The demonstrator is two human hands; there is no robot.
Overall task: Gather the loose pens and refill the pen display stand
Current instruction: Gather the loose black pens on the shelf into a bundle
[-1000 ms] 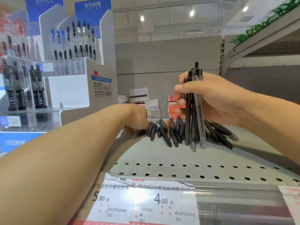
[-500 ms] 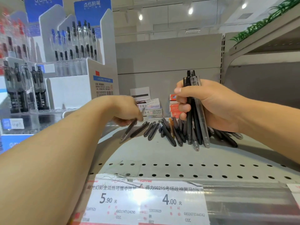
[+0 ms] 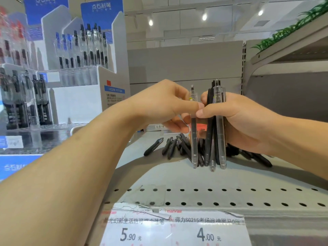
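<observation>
Left hand (image 3: 165,105) pinches one clear pen (image 3: 194,132), upright, just beside the bundle (image 3: 215,125) that the right hand (image 3: 243,119) grips w/ curled fingers. Risk: opening that fist to admit it, bundle prob. spills onto loose pens (image 3: 175,144) below the grip. Display stand (image 3: 108,82) well left.

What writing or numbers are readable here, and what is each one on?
"5.90 元": left price tag.
"4.00 元": right price tag; its heading includes "得力SG215", the rest is blurred.
"many...": red print on the tag strip, cut off.
Blue header card: mirrored characters, unreadable.
Stand's side label: too small.
</observation>
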